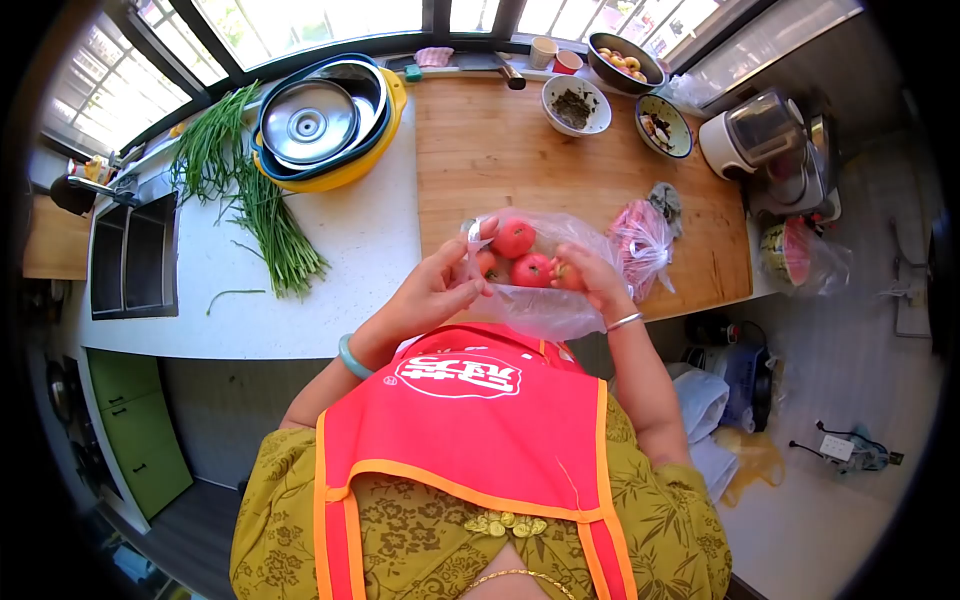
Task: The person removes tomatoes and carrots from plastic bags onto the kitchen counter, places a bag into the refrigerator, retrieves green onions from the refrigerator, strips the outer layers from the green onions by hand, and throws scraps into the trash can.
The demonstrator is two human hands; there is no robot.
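A clear plastic bag with several red tomatoes lies at the front edge of the wooden board, close to my body. My left hand holds the bag's left side, its fingers curled at the film and the thumb pointing right. On the right, my right hand reaches over the bag with bent fingers around a partly hidden tomato. Another tomato sits at the far side of the bag. Just right of my right hand is a tied plastic bag with reddish contents.
The wooden board carries a white bowl of dark bits and a patterned bowl. Green stalks and stacked basins stand left, near the sink. A white appliance and cut watermelon are right.
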